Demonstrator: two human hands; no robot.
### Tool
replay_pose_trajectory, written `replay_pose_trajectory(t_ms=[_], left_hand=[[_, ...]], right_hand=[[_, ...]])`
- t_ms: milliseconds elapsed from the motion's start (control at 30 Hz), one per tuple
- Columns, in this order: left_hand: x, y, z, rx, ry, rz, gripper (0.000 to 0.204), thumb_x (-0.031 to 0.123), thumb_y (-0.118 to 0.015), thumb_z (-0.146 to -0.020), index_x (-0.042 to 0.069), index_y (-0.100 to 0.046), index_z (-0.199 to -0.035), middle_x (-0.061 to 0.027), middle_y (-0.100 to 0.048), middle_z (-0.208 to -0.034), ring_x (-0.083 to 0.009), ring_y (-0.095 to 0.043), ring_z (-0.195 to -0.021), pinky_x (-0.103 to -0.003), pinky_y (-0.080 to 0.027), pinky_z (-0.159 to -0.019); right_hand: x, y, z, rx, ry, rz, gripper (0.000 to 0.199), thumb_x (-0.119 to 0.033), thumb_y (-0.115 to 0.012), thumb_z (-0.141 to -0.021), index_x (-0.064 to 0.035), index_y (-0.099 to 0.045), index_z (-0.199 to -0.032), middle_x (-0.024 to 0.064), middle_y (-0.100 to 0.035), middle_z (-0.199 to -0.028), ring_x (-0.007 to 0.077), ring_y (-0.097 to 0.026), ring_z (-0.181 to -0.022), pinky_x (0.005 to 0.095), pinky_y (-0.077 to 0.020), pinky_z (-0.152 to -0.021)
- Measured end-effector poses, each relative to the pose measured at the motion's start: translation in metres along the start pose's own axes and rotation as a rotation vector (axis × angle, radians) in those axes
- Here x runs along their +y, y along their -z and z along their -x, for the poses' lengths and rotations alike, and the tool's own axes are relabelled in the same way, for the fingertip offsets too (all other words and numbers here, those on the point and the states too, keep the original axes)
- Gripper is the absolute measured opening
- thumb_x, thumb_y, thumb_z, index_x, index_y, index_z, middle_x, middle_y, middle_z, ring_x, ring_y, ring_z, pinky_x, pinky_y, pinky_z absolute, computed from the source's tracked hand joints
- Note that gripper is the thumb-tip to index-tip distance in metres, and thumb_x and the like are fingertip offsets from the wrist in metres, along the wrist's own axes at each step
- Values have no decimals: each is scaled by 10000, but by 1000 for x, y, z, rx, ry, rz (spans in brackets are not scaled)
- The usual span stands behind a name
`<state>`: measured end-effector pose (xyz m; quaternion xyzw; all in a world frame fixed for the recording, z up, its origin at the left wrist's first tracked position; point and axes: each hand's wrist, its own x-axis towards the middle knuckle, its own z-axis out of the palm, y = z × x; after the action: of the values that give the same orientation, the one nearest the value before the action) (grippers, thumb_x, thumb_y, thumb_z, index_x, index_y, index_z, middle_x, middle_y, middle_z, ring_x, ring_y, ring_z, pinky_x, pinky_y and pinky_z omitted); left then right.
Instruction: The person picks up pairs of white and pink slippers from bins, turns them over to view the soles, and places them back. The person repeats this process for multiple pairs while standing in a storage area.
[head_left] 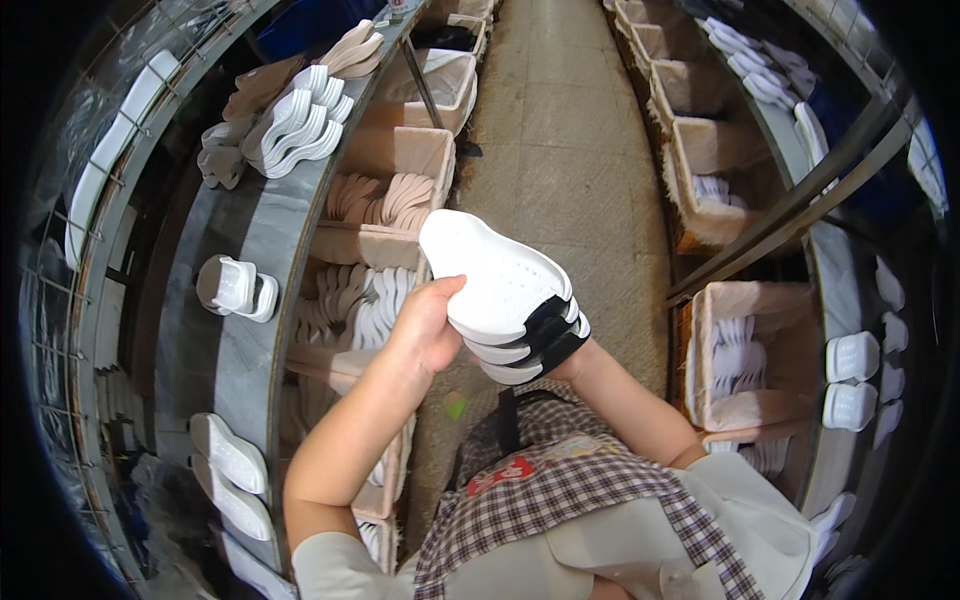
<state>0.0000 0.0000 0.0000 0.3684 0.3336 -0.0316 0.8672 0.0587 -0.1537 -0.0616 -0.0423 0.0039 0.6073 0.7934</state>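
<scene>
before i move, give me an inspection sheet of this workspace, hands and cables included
Surface: grey shelf on the left, bearing grouped shoe soles
Job's things: stack of white soles with black parts on its right, held above the floor
Clutter: small green scrap on the floor
Left hand: grips the stack's left side
Right hand: mostly hidden by the stack; grip unclear
Cables: nothing seen
Surroundings: fabric-lined bins along both sides

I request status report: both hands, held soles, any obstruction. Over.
Left hand gripping white soles; right hand mostly hidden. Soles stacked, held up. No obstruction seen; bins either side.
</scene>
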Motion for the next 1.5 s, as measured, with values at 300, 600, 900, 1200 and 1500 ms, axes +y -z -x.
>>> replay_pose_trajectory(t_ms=[300,600,900,1200,1500], left_hand=[[4,-46,2,-9,-99,-42,408,95,-453,-897,-192,-404,-1182,-299,-509,-1193,-384,-521,-1086,-529,-400,-911],[0,-49,0,-3,-83,-51,414,104,-445,-901,-197,-395,-1180,-305,-505,-1197,-406,-522,-1076,-557,-397,-887],[2,-18,14,-226,-99,-116,416,69,-534,-898,-70,-405,-1269,-184,-533,-1222,-271,-553,-1103,-389,-455,-954],[-1,13,13,-402,-278,-19,507,3,-487,-873,-15,-308,-1347,-181,-475,-1289,-277,-508,-1168,-397,-449,-973],[-8,26,5,-363,-287,132,451,83,-357,-927,-15,-292,-1362,-214,-455,-1309,-325,-519,-1159,-428,-476,-948]], right_hand=[[-16,-22,20,45,127,134,471,-314,-366,-973,-42,-360,-1357,146,-481,-1315,289,-537,-1136,466,-491,-919],[-18,-15,25,25,109,116,505,-371,-329,-973,-55,-354,-1366,138,-467,-1331,303,-520,-1157,499,-462,-944],[-28,-11,24,96,169,149,499,-319,-294,-969,24,-437,-1303,158,-525,-1282,287,-533,-1153,394,-433,-985],[-27,-39,22,251,187,673,652,-450,-343,-964,32,-247,-1392,233,-445,-1318,265,-522,-1169,368,-462,-956],[-18,-47,11,247,272,865,823,-502,-380,-932,102,-53,-1384,306,-360,-1323,332,-446,-1217,400,-400,-986]])
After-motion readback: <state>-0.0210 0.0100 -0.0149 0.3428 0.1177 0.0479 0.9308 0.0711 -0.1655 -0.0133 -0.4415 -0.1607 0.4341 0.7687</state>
